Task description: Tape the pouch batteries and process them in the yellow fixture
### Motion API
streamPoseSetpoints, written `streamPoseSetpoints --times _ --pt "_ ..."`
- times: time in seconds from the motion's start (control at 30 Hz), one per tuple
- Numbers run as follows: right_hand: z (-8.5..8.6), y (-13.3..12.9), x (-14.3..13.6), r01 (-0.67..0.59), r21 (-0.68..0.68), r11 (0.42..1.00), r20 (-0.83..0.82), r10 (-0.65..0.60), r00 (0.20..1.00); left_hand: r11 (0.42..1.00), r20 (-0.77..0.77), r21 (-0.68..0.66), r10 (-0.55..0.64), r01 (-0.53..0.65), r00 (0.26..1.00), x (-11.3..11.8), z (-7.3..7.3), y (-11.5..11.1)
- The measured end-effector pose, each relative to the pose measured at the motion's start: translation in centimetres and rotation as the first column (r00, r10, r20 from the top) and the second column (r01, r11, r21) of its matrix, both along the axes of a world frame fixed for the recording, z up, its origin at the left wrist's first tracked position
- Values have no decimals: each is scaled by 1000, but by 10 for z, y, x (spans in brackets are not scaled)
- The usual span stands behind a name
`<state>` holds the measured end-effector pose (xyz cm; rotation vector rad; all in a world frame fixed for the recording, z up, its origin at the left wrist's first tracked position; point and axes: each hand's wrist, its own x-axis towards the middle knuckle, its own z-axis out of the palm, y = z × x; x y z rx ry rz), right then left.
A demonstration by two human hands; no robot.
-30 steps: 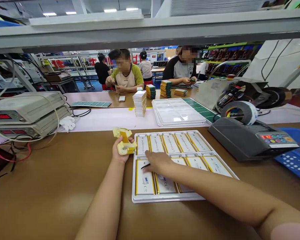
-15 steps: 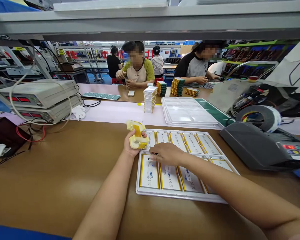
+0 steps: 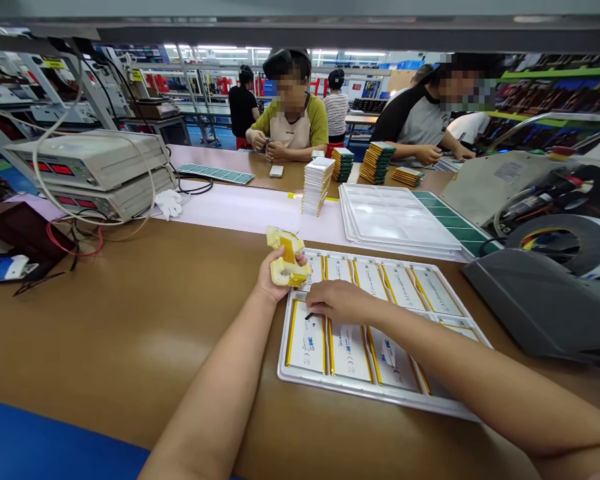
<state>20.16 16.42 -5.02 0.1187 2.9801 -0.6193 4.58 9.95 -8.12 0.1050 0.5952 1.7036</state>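
Observation:
My left hand [image 3: 271, 279] is closed around a cream-yellow block [image 3: 282, 273] with amber tape across its middle, just above the tray's left side. My right hand [image 3: 343, 301] reaches over a white plastic tray [image 3: 340, 387] with its fingers pinched together. A short black piece [image 3: 310, 316] shows at its fingertips, too small to name. Under the fingertips lies the top end of a flat white battery pouch [image 3: 305, 347] with amber edges, in the near-left compartment. Several similar pouches fill the tray in two rows; my right forearm hides some of the near row.
Stacked white trays [image 3: 395, 217] and a tall pile of pouches [image 3: 317, 187] stand behind. Two meters [image 3: 97, 170] with red displays and cables sit at left, beside a white glove [image 3: 170, 204]. A dark grey machine [image 3: 520, 300] stands right. Co-workers sit across the bench.
The view has tilted and shifted, so the scene sits further right and slightly higher. My left hand still holds the block. The right fingers stay at the near-left pouch, with the black piece showing more clearly.

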Motion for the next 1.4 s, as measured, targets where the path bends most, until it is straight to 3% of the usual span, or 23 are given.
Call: streamPoseSetpoints --times 0.13,0.27,0.6,0.97,1.03,1.1,1.13,1.17,1.3,1.4 --pt "0 1 -2 10 -84 996 24 -8 1000 1000 -8 -15 4 -4 1000 1 1 -1" --pt "-3 9 -6 -89 -164 982 14 93 996 1000 -11 -21 -4 4 1000 0 0 0" --pt "-1 13 -12 -165 -246 955 13 173 985 998 -13 -55 -3 2 1000 -1 2 1" --pt "3 -2 -10 -113 -151 982 -46 108 993 1000 -27 0 -27 27 999 -3 1 0" --pt "6 1 -5 -124 -321 939 13 135 991 1000 -35 -12 -25 25 999 -3 1 0" --pt "8 11 4 -126 -547 827 89 207 974 1000 -39 -15 -21 20 999 -3 1 0" --pt "9 18 10 -98 -618 780 115 213 970 1000 -39 -11 -21 21 999 -3 1 0" --pt "9 25 17 -45 -636 771 143 175 974 1000 -37 -1 -24 24 999 -3 0 1" --pt "8 43 38 240 -363 901 227 -164 960 999 -9 11 -42 42 999 -3 0 1" --pt "6 44 45 265 -249 932 219 -212 952 999 -10 -10 -32 32 999 -3 2 1"
